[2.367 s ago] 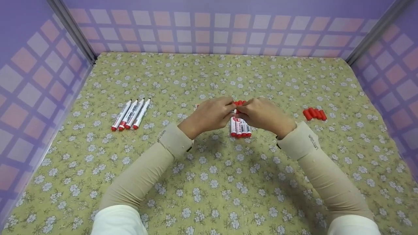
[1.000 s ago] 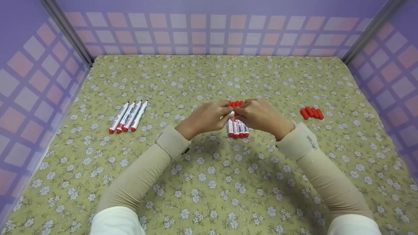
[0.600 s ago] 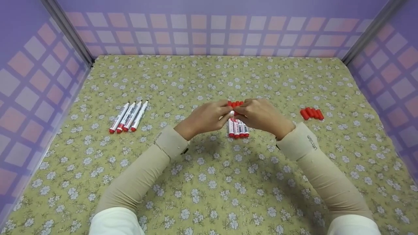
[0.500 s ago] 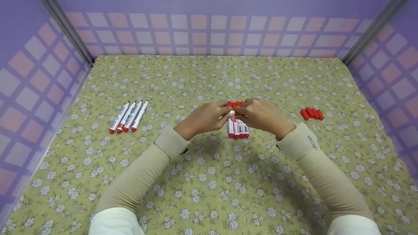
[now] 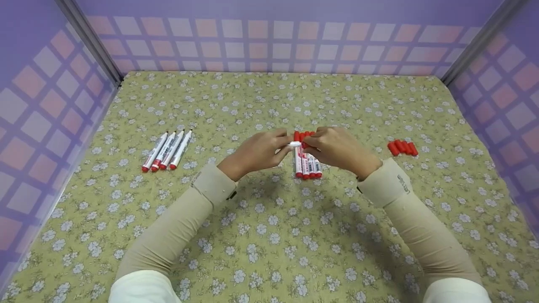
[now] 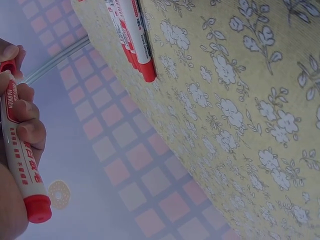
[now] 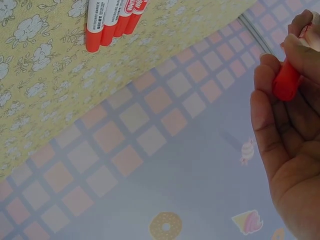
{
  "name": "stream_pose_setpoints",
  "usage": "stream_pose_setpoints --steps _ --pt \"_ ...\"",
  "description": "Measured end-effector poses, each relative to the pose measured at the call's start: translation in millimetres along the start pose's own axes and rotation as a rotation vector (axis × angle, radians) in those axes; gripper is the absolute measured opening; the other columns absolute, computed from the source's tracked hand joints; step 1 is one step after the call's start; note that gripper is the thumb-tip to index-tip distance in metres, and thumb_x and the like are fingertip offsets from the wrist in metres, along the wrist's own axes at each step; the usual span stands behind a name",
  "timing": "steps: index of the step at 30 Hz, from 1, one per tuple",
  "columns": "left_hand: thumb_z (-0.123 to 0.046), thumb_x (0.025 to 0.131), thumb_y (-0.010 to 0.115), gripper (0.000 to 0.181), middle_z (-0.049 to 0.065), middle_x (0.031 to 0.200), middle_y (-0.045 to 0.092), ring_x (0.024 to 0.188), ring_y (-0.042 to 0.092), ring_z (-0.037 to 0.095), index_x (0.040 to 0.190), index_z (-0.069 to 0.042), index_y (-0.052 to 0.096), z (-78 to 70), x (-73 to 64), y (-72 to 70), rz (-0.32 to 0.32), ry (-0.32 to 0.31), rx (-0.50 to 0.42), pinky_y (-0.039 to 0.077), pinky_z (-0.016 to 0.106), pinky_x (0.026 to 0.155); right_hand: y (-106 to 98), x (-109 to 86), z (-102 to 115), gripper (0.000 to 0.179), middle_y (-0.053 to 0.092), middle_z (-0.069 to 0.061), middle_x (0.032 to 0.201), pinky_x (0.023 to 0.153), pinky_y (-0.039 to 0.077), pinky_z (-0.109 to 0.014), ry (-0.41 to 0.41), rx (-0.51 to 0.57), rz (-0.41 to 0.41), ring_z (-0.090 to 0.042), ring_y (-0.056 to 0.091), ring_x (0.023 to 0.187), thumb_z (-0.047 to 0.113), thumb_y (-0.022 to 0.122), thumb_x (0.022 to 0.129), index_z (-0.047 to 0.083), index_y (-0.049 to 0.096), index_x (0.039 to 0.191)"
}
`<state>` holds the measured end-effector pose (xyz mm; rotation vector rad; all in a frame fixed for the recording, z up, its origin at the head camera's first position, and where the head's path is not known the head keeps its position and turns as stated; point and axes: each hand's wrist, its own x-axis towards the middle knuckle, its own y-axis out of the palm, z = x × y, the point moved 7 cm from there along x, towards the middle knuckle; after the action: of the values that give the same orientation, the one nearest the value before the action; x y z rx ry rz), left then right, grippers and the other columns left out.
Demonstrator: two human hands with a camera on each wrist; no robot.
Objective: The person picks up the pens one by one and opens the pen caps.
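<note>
My left hand [image 5: 259,151] grips a white whiteboard marker [image 6: 22,155] with red lettering and a red end plug. Opposite it, my right hand [image 5: 339,147] pinches a red cap [image 7: 286,82] between thumb and fingers. In the head view a white stretch of the marker shows between the two hands. The cap lies right at the marker's tip end in the left wrist view, its dark open mouth partly showing. Beneath the hands lies a row of capped markers [image 5: 299,164], red caps away from me, partly hidden by the right hand.
Several uncapped markers [image 5: 168,149] lie side by side on the left, black tips pointing away. On the right is a small row of loose red caps [image 5: 403,147]. A flowered cloth [image 5: 261,252] covers the table, with purple checkered walls [image 5: 252,42] on three sides.
My left hand has shifted slightly left, away from the right hand, and more of the white marker shows between them. The right hand has stayed nearly in place.
</note>
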<state>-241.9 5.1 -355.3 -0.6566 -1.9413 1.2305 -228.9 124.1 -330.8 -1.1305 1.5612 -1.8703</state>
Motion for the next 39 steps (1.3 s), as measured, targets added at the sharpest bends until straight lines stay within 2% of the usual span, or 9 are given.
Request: stream_pose_setpoints --steps 4,9,16,22,25,31,39 --pt "-0.023 0.101 0.05 0.031 0.01 0.094 0.058 0.067 0.051 0.016 0.118 -0.003 0.067 4.6 -3.8 -1.0 -0.001 -0.014 -0.014 0.047 0.03 0.063 0.2 0.2 -0.2 0.015 0.053 -0.007 0.06 0.049 0.034 -0.025 -0.002 -0.008 -0.005 -0.014 0.037 0.052 0.01 0.068 0.089 0.003 0.063 0.077" --pt "-0.02 0.101 0.051 0.028 0.01 0.094 0.058 0.069 0.053 0.016 0.114 -0.002 0.068 12.8 -10.8 -3.2 -0.007 -0.035 -0.03 0.048 0.031 0.064 -0.6 0.5 -0.1 0.017 0.052 -0.007 0.059 0.049 0.035 -0.025 -0.006 -0.008 -0.014 -0.014 0.037 0.051 0.011 0.067 0.09 0.003 0.063 0.076" --pt "-0.02 0.101 0.049 0.028 0.011 0.098 0.059 0.069 0.054 0.016 0.115 -0.002 0.066 32.3 -24.5 -8.3 -0.019 -0.102 -0.039 0.048 0.031 0.063 0.5 -0.8 -3.8 0.023 0.047 -0.004 0.056 0.049 0.032 -0.024 0.009 0.016 -0.018 -0.012 0.035 0.05 0.007 0.063 0.091 0.005 0.057 0.069" --pt "-0.021 0.101 0.05 0.03 0.012 0.099 0.059 0.08 0.061 0.021 0.117 -0.002 0.065 48.4 -37.0 -11.6 -0.034 -0.135 -0.021 0.052 0.034 0.071 3.2 -2.4 -4.3 0.02 0.047 -0.003 0.056 0.049 0.03 -0.023 0.006 0.001 -0.008 -0.011 0.033 0.051 0.008 0.064 0.091 0.005 0.06 0.072" --pt "-0.021 0.101 0.051 0.031 0.014 0.103 0.059 0.087 0.062 0.023 0.121 -0.001 0.064 55.7 -43.8 -13.3 -0.03 -0.17 -0.025 0.052 0.035 0.074 4.0 -3.3 -4.0 0.02 0.047 -0.003 0.056 0.049 0.03 -0.023 0.012 0.007 -0.006 -0.01 0.032 0.051 0.008 0.065 0.09 0.005 0.06 0.071" --pt "-0.022 0.1 0.052 0.033 0.014 0.104 0.059 0.085 0.061 0.023 0.123 -0.001 0.062 72.7 -57.2 -17.6 -0.03 -0.245 -0.053 0.051 0.037 0.073 5.3 -5.6 -6.2 0.022 0.048 -0.003 0.056 0.049 0.032 -0.023 0.019 0.032 0.001 -0.01 0.033 0.051 0.006 0.065 0.09 0.005 0.058 0.069" --pt "-0.023 0.1 0.052 0.033 0.013 0.106 0.058 0.087 0.058 0.023 0.123 -0.001 0.062 100.9 -84.7 -29.1 -0.049 -0.397 -0.136 0.049 0.04 0.074 6.1 -7.5 -8.7 0.018 0.057 -0.006 0.06 0.05 0.039 -0.024 0.044 0.057 0.047 -0.012 0.043 0.051 0.009 0.067 0.089 0.004 0.063 0.073"
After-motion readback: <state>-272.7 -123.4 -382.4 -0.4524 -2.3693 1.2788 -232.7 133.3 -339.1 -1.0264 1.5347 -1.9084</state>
